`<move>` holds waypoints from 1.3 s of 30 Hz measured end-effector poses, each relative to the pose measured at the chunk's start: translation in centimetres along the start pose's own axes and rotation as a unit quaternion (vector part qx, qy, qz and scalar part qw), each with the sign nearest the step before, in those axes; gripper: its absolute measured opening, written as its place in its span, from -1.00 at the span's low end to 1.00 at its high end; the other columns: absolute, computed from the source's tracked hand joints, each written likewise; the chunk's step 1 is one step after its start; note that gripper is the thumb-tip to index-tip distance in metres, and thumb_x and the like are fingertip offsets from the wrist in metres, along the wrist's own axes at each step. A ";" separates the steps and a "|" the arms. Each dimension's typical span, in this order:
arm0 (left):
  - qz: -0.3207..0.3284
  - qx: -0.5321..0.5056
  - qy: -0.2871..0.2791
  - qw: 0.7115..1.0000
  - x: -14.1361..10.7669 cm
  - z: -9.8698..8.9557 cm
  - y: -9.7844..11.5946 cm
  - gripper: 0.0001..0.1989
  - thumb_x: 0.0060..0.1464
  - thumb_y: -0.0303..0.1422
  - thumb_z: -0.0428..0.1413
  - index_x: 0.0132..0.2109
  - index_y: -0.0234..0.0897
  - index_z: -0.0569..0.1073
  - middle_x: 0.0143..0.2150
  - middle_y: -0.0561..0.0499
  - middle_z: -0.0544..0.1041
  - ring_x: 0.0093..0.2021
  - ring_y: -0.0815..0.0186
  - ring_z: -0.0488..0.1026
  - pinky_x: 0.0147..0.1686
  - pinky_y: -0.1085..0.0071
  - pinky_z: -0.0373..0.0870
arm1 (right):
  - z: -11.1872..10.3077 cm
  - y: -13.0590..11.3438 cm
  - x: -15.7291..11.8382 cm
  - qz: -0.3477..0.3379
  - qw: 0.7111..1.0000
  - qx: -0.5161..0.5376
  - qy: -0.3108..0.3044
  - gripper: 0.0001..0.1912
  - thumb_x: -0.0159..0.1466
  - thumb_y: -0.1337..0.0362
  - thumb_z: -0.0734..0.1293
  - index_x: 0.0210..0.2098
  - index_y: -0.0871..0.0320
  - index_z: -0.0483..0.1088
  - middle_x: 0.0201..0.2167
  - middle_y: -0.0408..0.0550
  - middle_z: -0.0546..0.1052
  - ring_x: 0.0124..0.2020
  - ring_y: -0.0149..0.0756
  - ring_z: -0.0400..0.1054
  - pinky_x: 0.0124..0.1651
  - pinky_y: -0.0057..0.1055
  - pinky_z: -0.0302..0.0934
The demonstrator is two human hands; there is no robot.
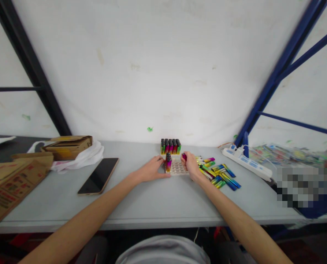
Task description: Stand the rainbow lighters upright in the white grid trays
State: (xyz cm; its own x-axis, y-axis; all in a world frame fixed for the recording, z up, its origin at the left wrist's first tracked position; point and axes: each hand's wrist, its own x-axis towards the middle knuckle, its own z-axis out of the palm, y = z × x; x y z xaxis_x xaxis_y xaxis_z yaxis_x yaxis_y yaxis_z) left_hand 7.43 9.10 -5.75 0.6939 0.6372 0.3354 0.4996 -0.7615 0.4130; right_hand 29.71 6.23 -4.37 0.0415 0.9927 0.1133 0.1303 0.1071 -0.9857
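Note:
A pale tray with rows of round holes [177, 168] lies on the table in front of me. My left hand [153, 169] grips its left side, the thumb at the near corner and the fingers at the far one. A short row of black-topped, shiny purple-and-yellow lighters [168, 163] stands upright along that side. In my right hand [191, 167], over the tray's right part, is a magenta lighter [184, 157], mostly hidden by the fingers. Behind the tray stands a full block of upright lighters [170, 146]. Loose metallic lighters [219, 174] lie scattered right of my right hand.
A phone [99, 176] lies on the grey table [141, 205] to the left. Further left are a cardboard box [70, 146] on white plastic and a larger carton [17, 183]. A power strip [247, 162] lies at the right, beside a blue metal frame [273, 80].

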 end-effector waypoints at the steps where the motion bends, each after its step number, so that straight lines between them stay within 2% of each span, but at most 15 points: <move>1: 0.001 0.001 0.000 1.000 0.0 0.0 0.0 -0.36 0.07 0.08 0.27 0.15 -0.26 0.47 0.15 -0.22 0.49 0.18 -0.05 0.41 0.24 0.07 0.35 | 0.1 -0.1 -0.1 0.005 1.000 0.014 0.010 -0.54 0.33 -0.04 0.05 -0.62 0.03 0.01 -0.74 -0.28 -0.02 -0.70 -0.45 -0.22 -0.64 -0.45 -0.28; 5: 0.009 -0.002 0.008 1.000 0.0 0.1 -0.1 -0.38 0.07 0.07 0.28 0.15 -0.22 0.48 0.14 -0.18 0.51 0.16 -0.04 0.43 0.23 0.09 0.37 | 0.3 -0.5 -0.3 0.016 0.998 0.056 0.005 -0.48 0.31 -0.18 0.12 -0.59 0.05 0.09 -0.72 -0.30 -0.01 -0.70 -0.46 -0.21 -0.63 -0.45 -0.28; 9: 0.004 0.000 0.010 1.000 0.0 0.1 -0.1 -0.37 0.05 0.08 0.28 0.13 -0.24 0.49 0.12 -0.18 0.52 0.15 -0.06 0.44 0.22 0.07 0.38 | 0.3 -0.8 -0.4 -0.055 0.997 0.049 -0.011 -0.38 0.28 -0.36 0.12 -0.35 0.09 0.32 -0.64 -0.30 0.09 -0.67 -0.43 -0.08 -0.61 -0.45 -0.14; 11: 0.006 -0.002 0.007 1.000 0.0 0.1 -0.1 -0.37 0.06 0.07 0.28 0.13 -0.24 0.49 0.13 -0.18 0.51 0.17 -0.06 0.43 0.23 0.07 0.37 | 0.0 -0.8 -0.4 -0.106 0.994 0.006 -0.016 -0.38 0.33 -0.34 0.08 -0.19 0.08 0.36 -0.59 -0.26 0.20 -0.63 -0.38 0.06 -0.57 -0.44 0.01; 13: 0.009 -0.002 0.002 1.000 0.0 0.1 -0.1 -0.37 0.07 0.07 0.27 0.15 -0.25 0.48 0.16 -0.19 0.50 0.18 -0.05 0.42 0.24 0.09 0.35 | -0.3 -0.8 -0.5 -0.152 0.986 -0.067 -0.008 -0.43 0.38 -0.27 0.08 -0.13 0.08 0.36 -0.51 -0.20 0.32 -0.54 -0.33 0.20 -0.48 -0.42 0.17; 16: 0.009 -0.003 -0.005 1.000 0.0 -0.1 -0.1 -0.36 0.08 0.06 0.28 0.16 -0.26 0.46 0.18 -0.20 0.48 0.19 -0.05 0.41 0.24 0.10 0.34 | -0.9 -0.9 -0.6 -0.245 0.952 -0.180 0.020 -0.52 0.40 -0.17 0.18 -0.19 0.12 0.39 -0.30 -0.04 0.47 -0.30 -0.26 0.37 -0.23 -0.36 0.31; 18: 0.010 -0.006 -0.010 1.000 -0.1 -0.3 -0.1 -0.36 0.06 0.06 0.29 0.15 -0.26 0.47 0.19 -0.20 0.48 0.18 -0.05 0.41 0.23 0.10 0.34 | -1.1 -1.1 -0.8 -0.293 0.927 -0.235 0.016 -0.57 0.39 -0.12 0.24 -0.23 0.14 0.42 -0.27 -0.01 0.49 -0.23 -0.23 0.38 -0.13 -0.33 0.31; 20: 0.011 -0.011 -0.013 1.000 -0.1 -0.5 -0.2 -0.35 0.04 0.06 0.31 0.14 -0.27 0.48 0.18 -0.20 0.48 0.18 -0.05 0.42 0.23 0.11 0.34 | -1.2 -1.3 -1.1 -0.297 0.917 -0.265 -0.021 -0.60 0.40 -0.08 0.25 -0.23 0.14 0.44 -0.37 -0.07 0.50 -0.31 -0.25 0.38 -0.15 -0.35 0.29; 23: 0.013 -0.016 -0.016 1.000 -0.2 -0.8 -0.2 -0.34 0.03 0.05 0.31 0.15 -0.27 0.49 0.16 -0.19 0.49 0.18 -0.03 0.42 0.22 0.12 0.34 | -1.1 -1.5 -1.5 -0.272 0.921 -0.267 -0.077 -0.64 0.43 -0.04 0.24 -0.19 0.13 0.46 -0.45 -0.14 0.52 -0.40 -0.30 0.39 -0.23 -0.40 0.26; 28: 0.019 -0.017 -0.030 0.999 -0.2 -0.9 -0.3 -0.35 0.07 0.05 0.29 0.19 -0.24 0.47 0.18 -0.17 0.49 0.19 -0.01 0.40 0.23 0.16 0.33 | -0.9 -1.3 -1.6 -0.281 0.914 -0.272 -0.107 -0.66 0.42 0.00 0.28 -0.15 0.13 0.51 -0.37 -0.09 0.61 -0.34 -0.27 0.47 -0.18 -0.40 0.28; 36: 0.024 -0.022 -0.023 0.999 -0.1 -0.6 -0.7 -0.37 0.08 0.05 0.29 0.15 -0.26 0.50 0.14 -0.19 0.50 0.17 -0.04 0.42 0.22 0.15 0.34 | -1.1 -1.1 -0.9 -0.321 0.884 -0.310 -0.140 -0.62 0.40 -0.04 0.31 -0.21 0.16 0.55 -0.34 -0.02 0.63 -0.35 -0.25 0.47 -0.22 -0.40 0.30; 39: 0.023 -0.019 -0.022 0.999 -0.1 -0.6 -0.7 -0.39 0.09 0.04 0.28 0.15 -0.24 0.50 0.13 -0.19 0.51 0.15 -0.03 0.42 0.21 0.14 0.34 | -1.2 -1.1 -0.8 -0.329 0.871 -0.325 -0.166 -0.65 0.43 0.01 0.28 -0.16 0.14 0.55 -0.30 -0.02 0.64 -0.34 -0.26 0.47 -0.23 -0.41 0.27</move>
State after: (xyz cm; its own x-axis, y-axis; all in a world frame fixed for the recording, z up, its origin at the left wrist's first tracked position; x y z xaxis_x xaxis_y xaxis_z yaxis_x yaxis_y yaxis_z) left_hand 6.71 9.63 -5.56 0.7380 0.5951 0.3182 0.4466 -0.7841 0.4309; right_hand 30.75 5.30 -3.25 -0.5284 0.7009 0.4792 0.5552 0.7122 -0.4296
